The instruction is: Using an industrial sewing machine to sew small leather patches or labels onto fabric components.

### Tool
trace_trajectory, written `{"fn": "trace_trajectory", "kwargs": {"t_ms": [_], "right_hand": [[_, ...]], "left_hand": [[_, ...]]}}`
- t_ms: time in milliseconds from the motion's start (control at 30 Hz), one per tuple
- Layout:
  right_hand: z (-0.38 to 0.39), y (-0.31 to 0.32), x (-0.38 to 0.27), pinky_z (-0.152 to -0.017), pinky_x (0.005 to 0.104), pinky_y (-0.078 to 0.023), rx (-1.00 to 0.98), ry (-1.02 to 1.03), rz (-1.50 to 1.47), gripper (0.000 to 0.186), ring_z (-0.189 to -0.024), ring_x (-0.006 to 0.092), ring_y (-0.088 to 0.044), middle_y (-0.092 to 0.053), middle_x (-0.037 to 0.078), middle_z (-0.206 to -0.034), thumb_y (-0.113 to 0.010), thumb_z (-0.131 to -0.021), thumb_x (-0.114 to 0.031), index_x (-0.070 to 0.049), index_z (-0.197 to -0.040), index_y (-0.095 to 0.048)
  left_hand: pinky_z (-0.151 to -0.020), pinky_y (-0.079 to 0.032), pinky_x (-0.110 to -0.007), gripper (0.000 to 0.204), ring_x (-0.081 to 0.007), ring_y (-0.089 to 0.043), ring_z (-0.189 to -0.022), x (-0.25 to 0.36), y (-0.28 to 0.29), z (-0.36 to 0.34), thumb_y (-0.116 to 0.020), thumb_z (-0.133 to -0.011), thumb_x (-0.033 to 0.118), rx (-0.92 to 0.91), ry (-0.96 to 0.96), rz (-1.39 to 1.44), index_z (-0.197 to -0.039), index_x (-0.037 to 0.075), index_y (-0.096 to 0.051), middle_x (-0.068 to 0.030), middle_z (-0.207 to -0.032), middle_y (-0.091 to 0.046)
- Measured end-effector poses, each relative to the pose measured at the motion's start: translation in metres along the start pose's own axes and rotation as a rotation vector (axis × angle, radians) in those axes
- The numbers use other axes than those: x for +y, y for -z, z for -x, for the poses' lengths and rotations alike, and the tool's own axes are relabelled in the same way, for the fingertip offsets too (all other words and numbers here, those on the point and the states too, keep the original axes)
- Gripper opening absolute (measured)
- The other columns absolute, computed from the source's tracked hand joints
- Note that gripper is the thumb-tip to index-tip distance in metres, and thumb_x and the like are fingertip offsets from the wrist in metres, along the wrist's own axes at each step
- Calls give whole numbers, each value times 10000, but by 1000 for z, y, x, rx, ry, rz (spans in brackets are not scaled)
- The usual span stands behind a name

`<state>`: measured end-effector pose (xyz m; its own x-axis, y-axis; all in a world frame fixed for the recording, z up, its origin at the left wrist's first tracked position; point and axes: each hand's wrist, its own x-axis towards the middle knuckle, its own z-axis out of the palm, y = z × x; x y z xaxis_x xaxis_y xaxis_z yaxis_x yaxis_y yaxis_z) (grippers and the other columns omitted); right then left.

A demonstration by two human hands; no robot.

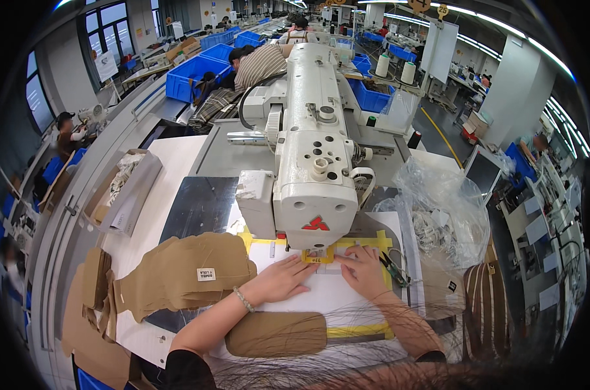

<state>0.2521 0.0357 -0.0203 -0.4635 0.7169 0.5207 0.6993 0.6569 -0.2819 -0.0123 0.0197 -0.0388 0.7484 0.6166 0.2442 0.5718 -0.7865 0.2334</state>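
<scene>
My left hand [281,278], with a beaded bracelet at the wrist, lies flat on a white sheet [321,296], fingers stretched toward a small yellow-edged frame [318,260]. On the other side of that frame rests my right hand [363,272], fingers spread and slightly bent, the index fingertip at its edge. Neither hand grips anything I can see. The large white sewing machine head [316,195] stands right above the frame and hides its far part. Yellow tape [379,242] borders the white sheet. A tan fabric piece [275,335] lies between my forearms.
Left of my arm is a stack of tan fabric pieces [165,276] with a white label on top. Scissors [395,270] lie right of my hand. A clear plastic bag [441,201] and a grey box [129,195] flank the machine. A person in stripes [261,67] bends behind it.
</scene>
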Motion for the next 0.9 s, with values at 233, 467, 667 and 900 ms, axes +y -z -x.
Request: {"fn": "trace_trajectory", "kwargs": {"t_ms": [233,467,667,900], "right_hand": [[-1,3,-1,-782,401,-392,0,16,1,255,-896,232,-536,-577,9,-945,-689,-707,-107,-181,-946,-736],[2,1,3,-791,385,-407,-86,173,-15,266,-938,201,-550,-643,-41,-1021,-692,-717,-137,-169,-979,-723],[6,2,7,-859,405,-412,-202,289,-7,334,-1036,210,-548,-638,-41,-1166,-674,-817,-236,-158,-1141,-663],[8,0,9,-886,429,-377,-374,280,92,483,-1131,205,-501,-597,-32,-1256,-620,-881,-373,-173,-1316,-557]], "left_hand": [[-1123,-336,-416,606,-352,-465,-1279,0,2,0,-512,-946,411,-12,0,5,-1402,29,-403,-199,-1393,-462],[-1134,-318,-419,600,-358,-449,-1292,0,4,-2,-489,-957,421,-47,12,44,-1411,41,-394,-206,-1395,-458],[-1141,-308,-428,597,-357,-443,-1298,2,7,-2,-478,-964,416,-66,17,57,-1420,42,-380,-215,-1398,-451],[-1140,-305,-437,594,-353,-440,-1300,1,7,-3,-480,-965,407,-67,8,75,-1420,38,-382,-218,-1391,-457]]}}
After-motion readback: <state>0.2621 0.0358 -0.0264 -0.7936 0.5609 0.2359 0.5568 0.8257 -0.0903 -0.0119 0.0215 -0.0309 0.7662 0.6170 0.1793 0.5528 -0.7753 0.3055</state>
